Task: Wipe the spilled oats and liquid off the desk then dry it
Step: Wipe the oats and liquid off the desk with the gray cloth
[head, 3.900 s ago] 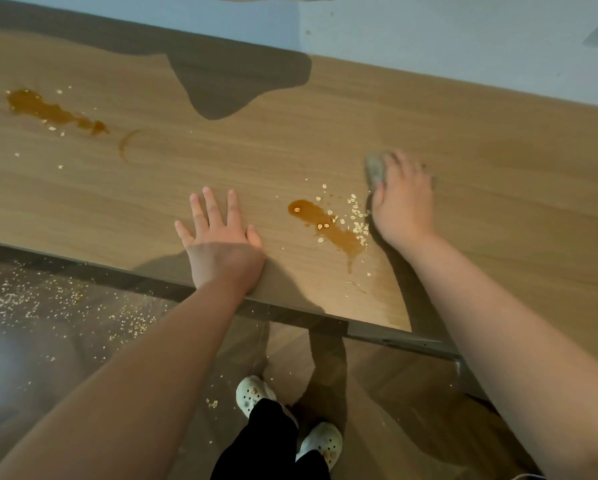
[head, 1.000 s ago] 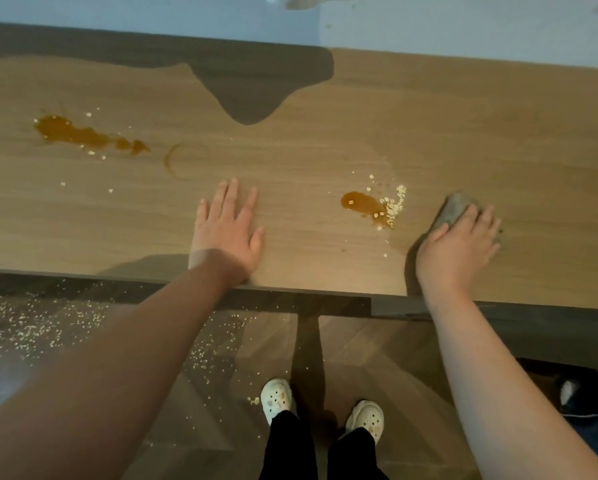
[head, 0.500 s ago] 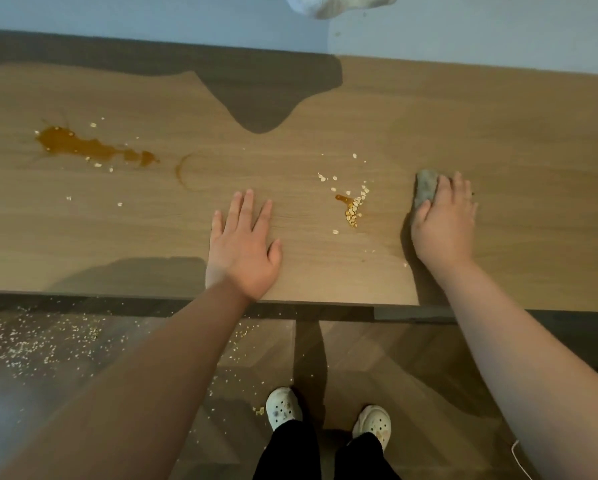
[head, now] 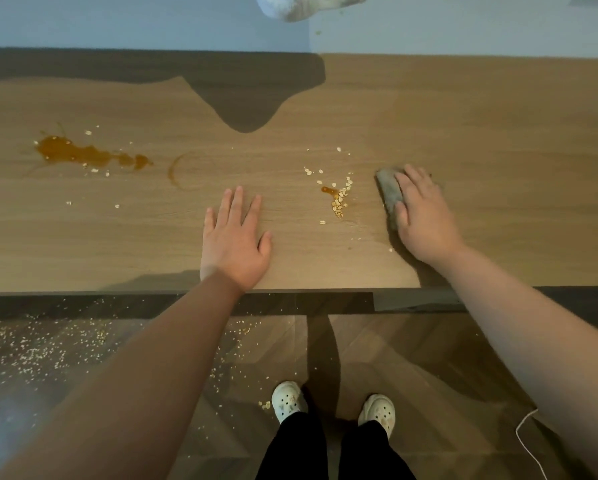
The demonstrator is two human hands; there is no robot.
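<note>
On the wooden desk (head: 498,140), my right hand (head: 420,216) presses flat on a grey cloth (head: 389,192), whose left edge sticks out from under the fingers. Just left of the cloth lies a small pile of oats (head: 341,202) with a small brown drop of liquid (head: 327,190) beside it. A few loose oats are scattered above them. My left hand (head: 233,240) rests flat, fingers straight, near the desk's front edge. At the far left spreads a larger brown puddle (head: 83,154) with a few oats around it, and a faint ring-shaped stain (head: 178,171) to its right.
Many oats (head: 48,341) lie scattered on the dark floor below the desk's front edge. My feet in white clogs (head: 289,400) stand on the floor. A white cloth-like thing (head: 301,5) hangs at the top against the wall. A white cord (head: 526,434) lies at the lower right.
The brown puddle near the right hand has shrunk from a long streak to a small drop, and the oats are gathered in a pile. The right hand with the cloth now sits just right of them.
</note>
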